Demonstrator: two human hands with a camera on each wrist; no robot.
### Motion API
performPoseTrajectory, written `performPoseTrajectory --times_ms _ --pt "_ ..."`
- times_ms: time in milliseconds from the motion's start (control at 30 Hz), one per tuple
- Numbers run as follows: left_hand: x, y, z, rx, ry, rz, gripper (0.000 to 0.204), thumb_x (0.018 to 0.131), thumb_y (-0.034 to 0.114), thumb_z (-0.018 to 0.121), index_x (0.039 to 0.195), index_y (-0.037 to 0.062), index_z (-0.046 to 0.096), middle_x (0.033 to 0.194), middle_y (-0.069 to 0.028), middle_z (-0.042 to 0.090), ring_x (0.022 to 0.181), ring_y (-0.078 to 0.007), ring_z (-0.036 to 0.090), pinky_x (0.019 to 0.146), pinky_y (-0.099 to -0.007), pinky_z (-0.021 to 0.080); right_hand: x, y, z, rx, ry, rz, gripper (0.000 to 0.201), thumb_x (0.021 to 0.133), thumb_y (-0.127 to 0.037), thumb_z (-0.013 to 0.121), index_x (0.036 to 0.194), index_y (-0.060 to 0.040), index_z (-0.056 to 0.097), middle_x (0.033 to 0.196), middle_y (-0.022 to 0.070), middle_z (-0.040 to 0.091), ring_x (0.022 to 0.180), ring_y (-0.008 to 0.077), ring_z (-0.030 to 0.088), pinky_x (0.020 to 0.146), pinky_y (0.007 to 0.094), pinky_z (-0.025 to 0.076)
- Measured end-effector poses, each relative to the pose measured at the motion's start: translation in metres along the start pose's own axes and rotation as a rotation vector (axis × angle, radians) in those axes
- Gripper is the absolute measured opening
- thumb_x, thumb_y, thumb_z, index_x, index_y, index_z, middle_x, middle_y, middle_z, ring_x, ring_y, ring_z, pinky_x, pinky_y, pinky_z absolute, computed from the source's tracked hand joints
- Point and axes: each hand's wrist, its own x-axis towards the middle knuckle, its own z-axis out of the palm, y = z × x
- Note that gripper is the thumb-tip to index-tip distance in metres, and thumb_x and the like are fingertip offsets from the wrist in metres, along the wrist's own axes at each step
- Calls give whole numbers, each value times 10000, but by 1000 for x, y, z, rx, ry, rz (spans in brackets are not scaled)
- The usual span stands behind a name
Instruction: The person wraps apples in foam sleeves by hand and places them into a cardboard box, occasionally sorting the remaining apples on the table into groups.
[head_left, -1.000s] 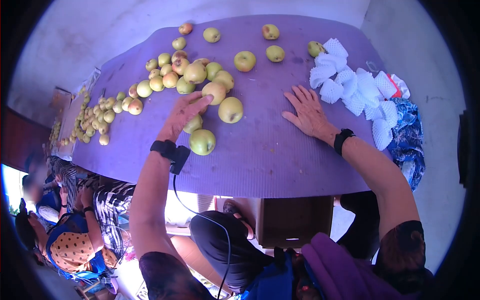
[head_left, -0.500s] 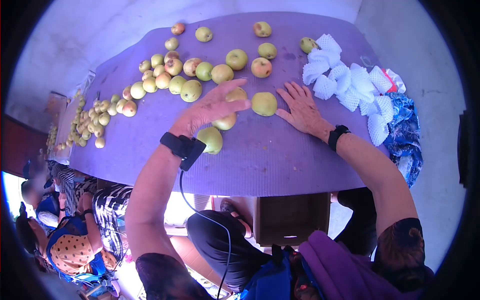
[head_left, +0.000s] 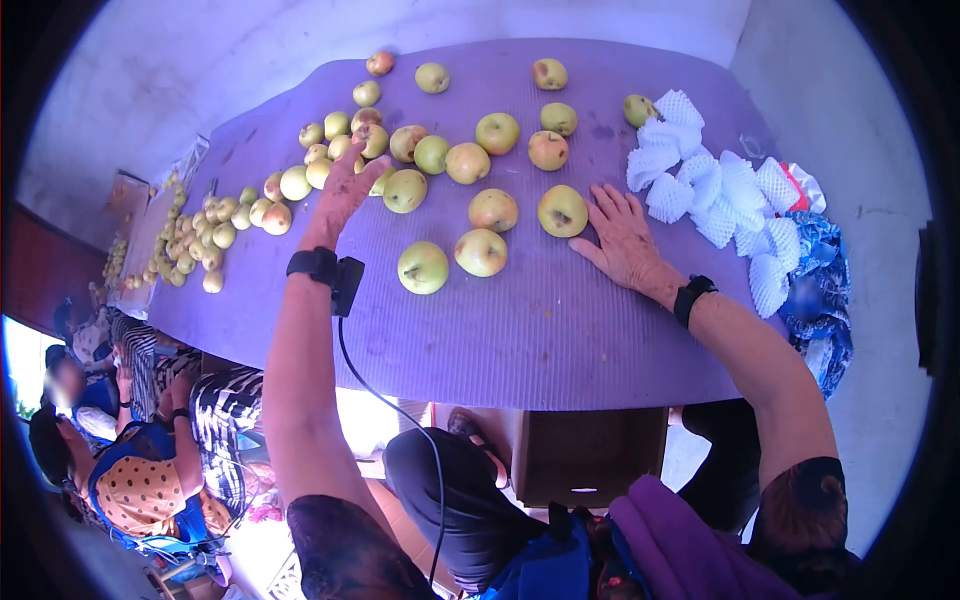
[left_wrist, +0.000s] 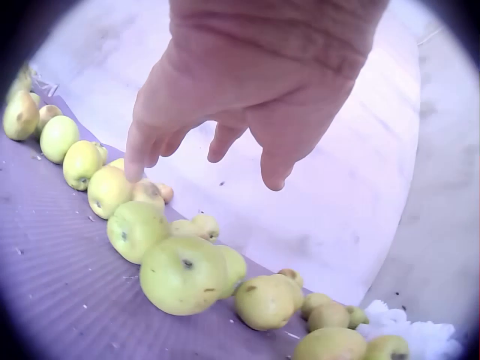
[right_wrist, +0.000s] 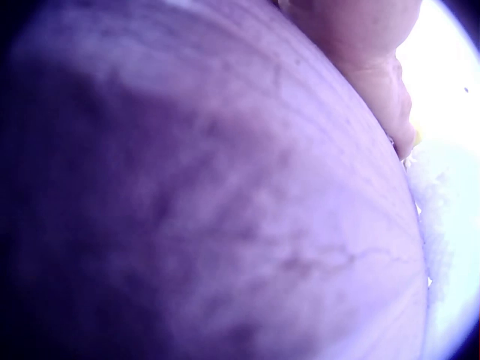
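Yellow-green apples lie across a purple ribbed mat [head_left: 480,340]. My left hand [head_left: 342,200] reaches over the row at the left, fingers spread, near an apple with a red blush [head_left: 370,141]. In the left wrist view the hand [left_wrist: 255,97] hangs above the apples [left_wrist: 184,275] with nothing in its grasp. My right hand [head_left: 628,243] rests flat on the mat, fingers extended, beside an apple with a brown spot [head_left: 562,211]. Several apples, one of them green [head_left: 423,268], lie between the hands. The right wrist view shows mostly blurred purple surface and part of the hand [right_wrist: 375,67].
White foam nets [head_left: 735,190] are heaped at the right, next to a blue patterned cloth [head_left: 815,290]. More apples [head_left: 205,235] trail off to the far left. An open cardboard box [head_left: 592,450] stands below the mat's front edge. People sit at the lower left.
My left hand has moved from the middle apples back to the left row, and it touches none of the middle ones. Several apples now lie farther right. My right hand has stayed nearly still.
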Motion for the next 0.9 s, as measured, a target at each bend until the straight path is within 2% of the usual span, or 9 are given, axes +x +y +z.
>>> performPoseTrajectory --times_ms 33,100,233,333,533,700,800,833,900 --pt "2 -1 0 -4 1 2 756 835 450 653 1366 -30 410 1275 -224 533 1198 -288 515 996 -356 407 0 0 0 0 -3 1 704 906 -526 455 1362 7 392 1431 235 342 1371 366 252 1129 491 161" --pt "3 8 0 4 -204 -120 842 831 543 616 1392 -33 366 1318 -247 495 1257 -324 464 1029 -368 377 -1 0 0 -3 -9 3 707 904 -526 458 1362 8 390 1431 235 341 1371 365 253 1129 492 161" --pt "23 -10 19 -21 -195 -149 854 824 576 607 1381 -33 385 1317 -267 483 1261 -343 452 1033 -376 371 0 1 3 2 33 -8 661 894 -486 489 1344 -7 421 1407 243 378 1350 377 289 1115 488 177" --pt "45 -30 31 173 -203 -67 885 799 612 608 1352 -51 414 1310 -293 476 1255 -359 453 1020 -387 385 0 0 2 18 30 -4 654 887 -479 498 1335 -8 428 1406 243 377 1351 377 288 1113 490 180" --pt "39 -16 38 284 -101 -183 948 707 686 637 1305 -28 461 1229 -275 528 1184 -379 497 1002 -421 391 1 -1 -1 6 -35 17 708 897 -518 472 1355 16 392 1431 224 338 1368 361 255 1128 493 159" --pt "14 22 22 113 -323 -226 994 674 697 659 1355 28 381 1225 -198 533 1149 -293 527 786 -391 521 0 0 0 6 -18 11 713 895 -522 477 1350 21 396 1425 223 346 1362 363 261 1123 495 167" --pt "6 19 32 -73 -323 -185 986 673 672 680 1360 40 362 1234 -176 530 1153 -265 523 703 -359 538 2 0 3 -1 -4 9 713 894 -523 482 1348 20 399 1422 222 351 1360 364 264 1121 496 171" --pt "6 20 33 -62 -426 -230 999 706 668 657 1412 60 294 1329 -151 449 1202 -300 469 796 -407 521 1 1 4 -4 -3 10 711 892 -523 486 1348 17 401 1421 221 354 1359 364 266 1120 496 173" --pt "-2 32 34 -115 -436 -186 993 710 649 666 1410 56 285 1336 -155 438 1204 -299 466 818 -410 516 -1 2 4 24 36 2 672 886 -492 501 1324 12 429 1403 230 373 1350 373 279 1114 499 179"
